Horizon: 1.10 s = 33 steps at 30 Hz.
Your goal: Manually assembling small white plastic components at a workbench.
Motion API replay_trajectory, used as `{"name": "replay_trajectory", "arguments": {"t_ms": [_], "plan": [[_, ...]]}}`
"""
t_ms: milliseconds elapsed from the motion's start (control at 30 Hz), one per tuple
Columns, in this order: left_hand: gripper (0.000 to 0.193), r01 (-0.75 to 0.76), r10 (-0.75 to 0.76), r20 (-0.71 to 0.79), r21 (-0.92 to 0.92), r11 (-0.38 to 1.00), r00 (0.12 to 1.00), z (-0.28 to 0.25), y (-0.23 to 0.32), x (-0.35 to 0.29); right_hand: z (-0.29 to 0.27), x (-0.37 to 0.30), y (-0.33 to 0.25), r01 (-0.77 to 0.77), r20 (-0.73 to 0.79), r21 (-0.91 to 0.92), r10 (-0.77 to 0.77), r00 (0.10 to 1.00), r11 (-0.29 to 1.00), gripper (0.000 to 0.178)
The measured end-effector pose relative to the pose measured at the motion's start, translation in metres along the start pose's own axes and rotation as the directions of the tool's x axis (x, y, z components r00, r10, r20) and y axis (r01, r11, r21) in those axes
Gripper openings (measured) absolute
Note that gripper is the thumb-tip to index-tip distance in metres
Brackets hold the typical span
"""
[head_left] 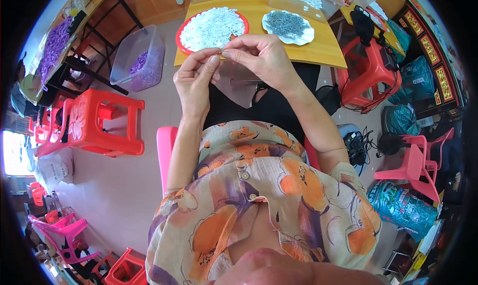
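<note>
My left hand (195, 78) and my right hand (266, 61) meet over the table's near edge, fingertips almost touching. Each is closed in a pinch around something tiny between them, too small to name. Just beyond them is a round red tray (178, 36), heaped with small, flat, whitish translucent pieces (211, 28). To its right, a white wavy-edged plate (308, 35) carries a pile of thin grey metal-looking pieces (286, 24). Both containers rest on a yellow wooden table (323, 54).
A clear plastic bin (154, 36) with purple pieces stands on the floor to the left, near a red stool (102, 120). Another red stool (366, 78) is beside the table's right edge. More white pieces lie in a clear tub (326, 7) at the back.
</note>
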<state>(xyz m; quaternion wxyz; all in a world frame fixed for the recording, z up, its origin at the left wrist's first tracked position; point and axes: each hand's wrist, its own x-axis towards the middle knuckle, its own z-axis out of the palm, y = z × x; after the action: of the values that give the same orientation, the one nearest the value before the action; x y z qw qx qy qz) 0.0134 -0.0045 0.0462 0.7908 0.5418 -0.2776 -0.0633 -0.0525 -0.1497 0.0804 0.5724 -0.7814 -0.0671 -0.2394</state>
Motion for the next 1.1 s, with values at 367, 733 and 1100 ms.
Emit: {"name": "replay_trajectory", "arguments": {"t_ms": [367,733,1100], "plan": [[0.031,-0.006,0.008,0.020,-0.115,0.993,1.000,0.0025,-0.0003,0.0008,-0.0020,-0.0024,0.0002,0.031,-0.008,-0.074,-0.031,0.999,0.997,0.012],[0.034,-0.020,0.022,0.033,-0.049,0.999,0.999,0.0041,0.0050,-0.0024,0.0004,-0.0039,-0.0002,0.079,-0.014,-0.068,-0.080,0.997,0.995,0.011],[0.033,-0.024,0.026,0.036,-0.061,0.998,0.999,0.0039,0.0034,-0.0013,0.0005,-0.0030,0.0019,0.054,0.005,-0.098,-0.053,0.999,0.994,0.012]]}}
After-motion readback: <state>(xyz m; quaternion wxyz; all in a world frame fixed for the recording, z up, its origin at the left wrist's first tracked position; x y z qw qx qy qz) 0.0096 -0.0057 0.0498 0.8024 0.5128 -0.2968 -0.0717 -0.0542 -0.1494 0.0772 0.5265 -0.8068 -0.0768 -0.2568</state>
